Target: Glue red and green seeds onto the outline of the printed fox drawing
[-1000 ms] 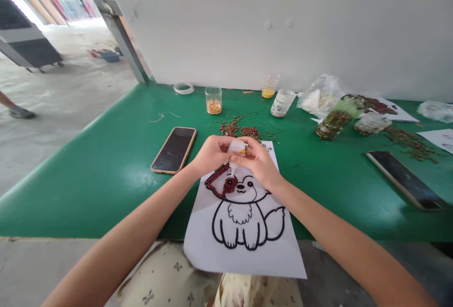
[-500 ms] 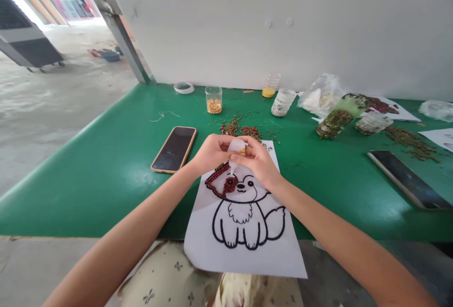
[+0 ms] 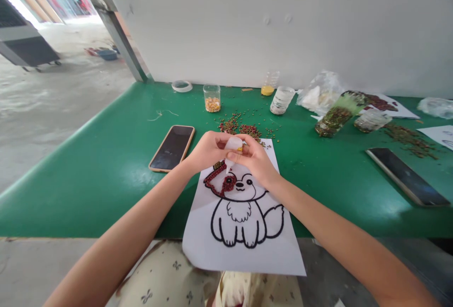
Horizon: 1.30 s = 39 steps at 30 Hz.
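Squeeze bottle [image 3: 234, 144] (probably glue) points nozzle-down over the dog drawing [image 3: 239, 225], near its eye patch, clasped by the curled left hand [image 3: 208, 150] and right hand [image 3: 257, 161], presumably for steadier aim; seeds [image 3: 249, 131] lie just beyond.

Left hand [image 3: 206, 152], right hand [image 3: 259, 163] close together, both curled; forearms [image 3: 136, 226] stretched forward, angled inward.

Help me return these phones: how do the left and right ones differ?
The left phone has a tan rim; the right phone has a greyish one. The left phone's far end slants rightward; the right phone's slants leftward. Both lie on the green table, dark faces up.
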### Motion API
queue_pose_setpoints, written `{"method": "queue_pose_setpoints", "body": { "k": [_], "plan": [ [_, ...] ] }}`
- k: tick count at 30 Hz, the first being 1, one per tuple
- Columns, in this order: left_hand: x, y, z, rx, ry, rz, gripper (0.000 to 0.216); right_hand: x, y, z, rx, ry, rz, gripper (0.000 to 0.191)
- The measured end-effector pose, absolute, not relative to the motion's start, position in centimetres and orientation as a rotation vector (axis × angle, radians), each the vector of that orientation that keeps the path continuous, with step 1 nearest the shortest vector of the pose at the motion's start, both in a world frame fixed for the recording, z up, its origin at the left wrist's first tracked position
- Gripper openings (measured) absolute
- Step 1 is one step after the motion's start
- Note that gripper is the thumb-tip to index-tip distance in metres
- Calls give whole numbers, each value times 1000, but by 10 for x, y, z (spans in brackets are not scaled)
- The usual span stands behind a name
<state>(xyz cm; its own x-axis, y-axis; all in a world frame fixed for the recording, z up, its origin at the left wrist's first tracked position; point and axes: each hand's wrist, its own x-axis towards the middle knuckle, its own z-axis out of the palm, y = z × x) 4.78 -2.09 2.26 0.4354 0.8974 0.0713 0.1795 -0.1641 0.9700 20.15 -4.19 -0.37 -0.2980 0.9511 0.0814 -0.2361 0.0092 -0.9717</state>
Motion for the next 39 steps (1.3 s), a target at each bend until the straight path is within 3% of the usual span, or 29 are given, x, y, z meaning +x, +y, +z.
{"method": "queue_pose_setpoints", "body": {
  "k": [22,30,39],
  "plan": [
    [43,-18,28,1613,991,779,15,201,-41,1,-823,-1233,1610,41],
    [47,-24,33,1585,948,808,20,203,-40,-1,-828,-1280,1458,35],
    [47,-25,34,1566,997,796,29,216,-27,-2,-936,-1255,1036,37]
  ]
}}
